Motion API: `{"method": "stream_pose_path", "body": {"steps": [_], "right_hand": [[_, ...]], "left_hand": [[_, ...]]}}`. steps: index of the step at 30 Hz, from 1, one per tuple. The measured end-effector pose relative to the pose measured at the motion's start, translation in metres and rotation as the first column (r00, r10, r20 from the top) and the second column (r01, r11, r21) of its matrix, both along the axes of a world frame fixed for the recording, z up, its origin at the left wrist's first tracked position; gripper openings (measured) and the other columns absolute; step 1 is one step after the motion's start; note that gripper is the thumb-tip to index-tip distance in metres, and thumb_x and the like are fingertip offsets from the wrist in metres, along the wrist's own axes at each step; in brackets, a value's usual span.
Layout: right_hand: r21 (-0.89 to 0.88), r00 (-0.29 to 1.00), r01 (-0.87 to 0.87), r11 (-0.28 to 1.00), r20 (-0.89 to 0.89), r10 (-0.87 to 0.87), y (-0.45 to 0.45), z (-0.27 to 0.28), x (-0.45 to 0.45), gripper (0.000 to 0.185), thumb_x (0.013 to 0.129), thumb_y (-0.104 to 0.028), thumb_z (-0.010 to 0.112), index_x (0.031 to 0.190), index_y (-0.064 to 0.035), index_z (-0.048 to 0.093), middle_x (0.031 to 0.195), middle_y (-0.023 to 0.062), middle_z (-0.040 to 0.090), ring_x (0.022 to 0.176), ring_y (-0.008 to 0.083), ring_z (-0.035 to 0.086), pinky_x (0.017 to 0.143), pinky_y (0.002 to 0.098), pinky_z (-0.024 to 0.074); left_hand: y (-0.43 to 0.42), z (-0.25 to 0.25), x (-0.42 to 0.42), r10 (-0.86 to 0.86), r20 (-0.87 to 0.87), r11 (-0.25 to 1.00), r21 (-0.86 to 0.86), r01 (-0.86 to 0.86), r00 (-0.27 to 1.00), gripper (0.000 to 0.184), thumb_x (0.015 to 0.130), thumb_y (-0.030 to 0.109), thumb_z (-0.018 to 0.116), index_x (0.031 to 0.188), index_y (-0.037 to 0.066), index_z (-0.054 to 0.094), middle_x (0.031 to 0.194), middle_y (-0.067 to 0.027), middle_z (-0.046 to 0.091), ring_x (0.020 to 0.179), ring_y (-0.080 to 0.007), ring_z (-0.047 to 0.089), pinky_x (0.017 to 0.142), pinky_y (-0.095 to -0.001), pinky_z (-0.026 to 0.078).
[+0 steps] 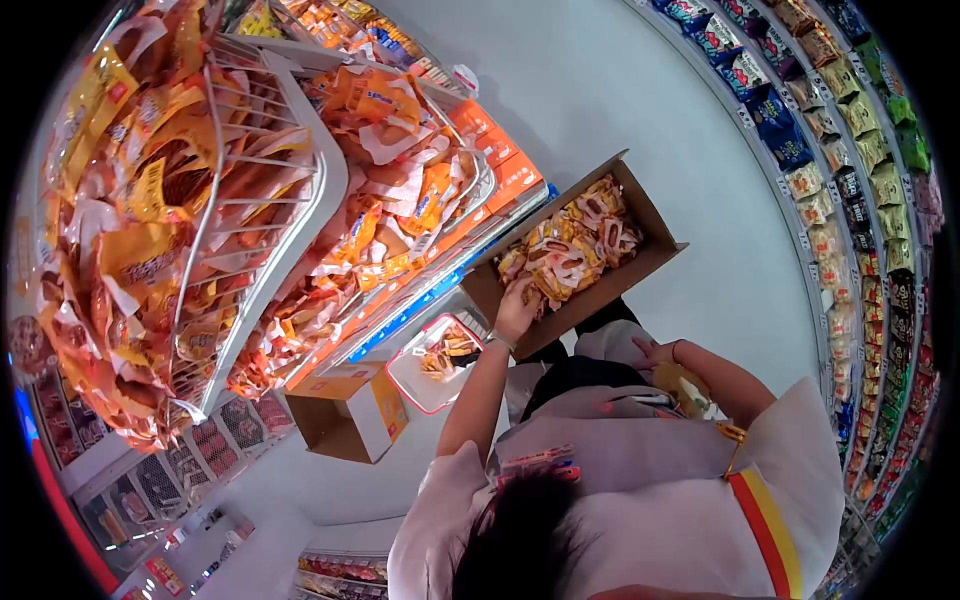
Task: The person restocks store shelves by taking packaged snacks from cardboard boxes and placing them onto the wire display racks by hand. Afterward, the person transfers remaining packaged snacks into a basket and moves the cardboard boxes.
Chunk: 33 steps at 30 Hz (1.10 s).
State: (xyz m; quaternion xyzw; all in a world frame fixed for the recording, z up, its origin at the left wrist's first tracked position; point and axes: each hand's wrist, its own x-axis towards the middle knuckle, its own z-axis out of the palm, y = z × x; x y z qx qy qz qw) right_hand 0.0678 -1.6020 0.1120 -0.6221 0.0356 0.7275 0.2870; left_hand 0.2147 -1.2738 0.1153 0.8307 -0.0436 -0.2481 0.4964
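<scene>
My left hand (515,310) reaches into the near left corner of an open cardboard box (655,240). Its fingers bend around a wrapped snack packet (533,297) among the others, and their tips are partly hidden. Several yellow, red and clear snack packets (585,240) fill the box. My right hand (655,354) rests by my right thigh with its fingers stretched out, apart from the box, and holds nothing that I can see.
Wire baskets (320,170) heaped with orange packets (150,250) rise on the left. Below them stand a white, red-rimmed bin (410,385) with some packets and an empty carton (345,410). Stocked snack shelves (835,200) curve along the right, across the pale floor (570,80).
</scene>
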Motion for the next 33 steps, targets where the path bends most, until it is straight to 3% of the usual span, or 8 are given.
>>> {"method": "stream_pose_path", "body": {"steps": [6, 9, 11, 13, 17, 24, 30, 33], "right_hand": [[0.112, 0.971, 0.173, 0.979, 0.146, -0.188, -0.072, -0.029, -0.043, 0.106, 0.073, -0.064, 0.060, 0.146, -0.0127, 0.003, 0.146, 0.0261, 0.014, 0.136, 0.0373, 0.017, 0.107, 0.0475, 0.0237], [-0.158, 0.571, 0.781, 0.604, -0.210, -0.793, -0.117, -0.031, -0.069, 0.085, 0.084, -0.053, 0.055, 0.146, -0.0132, 0.013, 0.145, 0.0179, 0.024, 0.131, 0.0327, 0.031, 0.103, 0.0489, 0.0308], [-0.188, -0.074, 0.980, -0.069, -0.021, -0.997, -0.141, -0.041, -0.104, 0.063, 0.090, -0.042, 0.051, 0.141, -0.0127, 0.028, 0.136, 0.0141, 0.040, 0.116, 0.0281, 0.048, 0.091, 0.0457, 0.0441], [-0.246, 0.013, 0.969, -0.008, 0.084, -0.996, -0.150, -0.040, -0.125, 0.057, 0.090, -0.042, 0.052, 0.136, -0.0119, 0.034, 0.127, 0.0128, 0.048, 0.107, 0.0262, 0.054, 0.084, 0.0432, 0.0475], [-0.389, 0.391, 0.875, 0.288, 0.219, -0.894, -0.165, -0.027, -0.128, 0.045, 0.090, -0.035, 0.053, 0.125, -0.0079, 0.047, 0.105, 0.0092, 0.061, 0.089, 0.0209, 0.062, 0.072, 0.0354, 0.0512], [0.254, 0.532, 0.755, 0.604, 0.300, -0.792, -0.088, 0.039, 0.066, 0.045, 0.090, -0.029, 0.056, 0.128, -0.0102, 0.045, 0.114, 0.0084, 0.058, 0.102, 0.0183, 0.056, 0.084, 0.0336, 0.0473], [0.493, 0.457, 0.860, 0.132, -0.630, -0.628, 0.069, 0.169, 0.190, 0.079, 0.077, -0.037, 0.068, 0.141, -0.0134, 0.027, 0.136, 0.0102, 0.040, 0.114, 0.0223, 0.051, 0.093, 0.0367, 0.0459], [0.769, 0.602, 0.638, -0.044, -0.533, -0.594, 0.137, 0.295, 0.205, 0.077, 0.075, -0.030, 0.066, 0.138, -0.0071, 0.028, 0.131, 0.0122, 0.044, 0.108, 0.0215, 0.056, 0.089, 0.0349, 0.0501]], "left_hand": [[-0.038, -0.265, -0.050, 0.065, -0.262, 0.912, 0.407, 0.049, 0.963, 0.080, 0.068, 0.036, 0.073, 0.130, 0.001, 0.037, 0.113, -0.0222, 0.057, 0.108, -0.0349, 0.054, 0.092, -0.0398, 0.043], [-0.090, -0.375, -0.037, 0.484, -0.105, 0.628, 0.734, -0.261, 0.869, 0.088, 0.065, 0.049, 0.072, 0.125, -0.008, 0.040, 0.113, -0.0260, 0.056, 0.104, -0.0330, 0.057, 0.090, -0.0404, 0.045], [-0.107, -0.386, -0.026, 0.658, -0.052, 0.407, 0.864, -0.297, 0.751, 0.087, 0.064, 0.053, 0.071, 0.120, -0.010, 0.045, 0.110, -0.0267, 0.058, 0.100, -0.0335, 0.060, 0.089, -0.0415, 0.047], [-0.081, -0.403, -0.023, 0.620, -0.199, 0.619, 0.719, -0.316, 0.759, 0.062, 0.072, 0.050, 0.064, 0.105, -0.002, 0.058, 0.096, -0.0230, 0.064, 0.087, -0.0353, 0.064, 0.081, -0.0441, 0.050], [-0.094, -0.300, -0.001, -0.056, -0.158, 0.834, 0.536, 0.133, 0.986, 0.028, 0.083, 0.034, 0.053, 0.086, 0.007, 0.062, 0.079, -0.0190, 0.065, 0.073, -0.0357, 0.063, 0.066, -0.0459, 0.051], [-0.080, -0.001, -0.005, 0.031, 0.376, 0.994, -0.106, 0.009, 0.926, 0.016, 0.080, 0.017, 0.057, 0.073, 0.003, 0.055, 0.064, -0.0127, 0.052, 0.063, -0.0317, 0.056, 0.057, -0.0380, 0.044], [-0.027, 0.278, 0.002, -0.006, 0.530, 0.947, -0.270, 0.176, 0.848, 0.014, 0.074, 0.008, 0.063, 0.070, 0.002, 0.051, 0.064, -0.0123, 0.048, 0.064, -0.0300, 0.052, 0.060, -0.0354, 0.042], [-0.017, 0.360, 0.000, 0.166, 0.767, 0.981, -0.067, -0.180, 0.619, 0.017, 0.076, 0.012, 0.063, 0.086, 0.002, 0.054, 0.083, -0.0132, 0.055, 0.081, -0.0301, 0.054, 0.077, -0.0396, 0.041]]}}
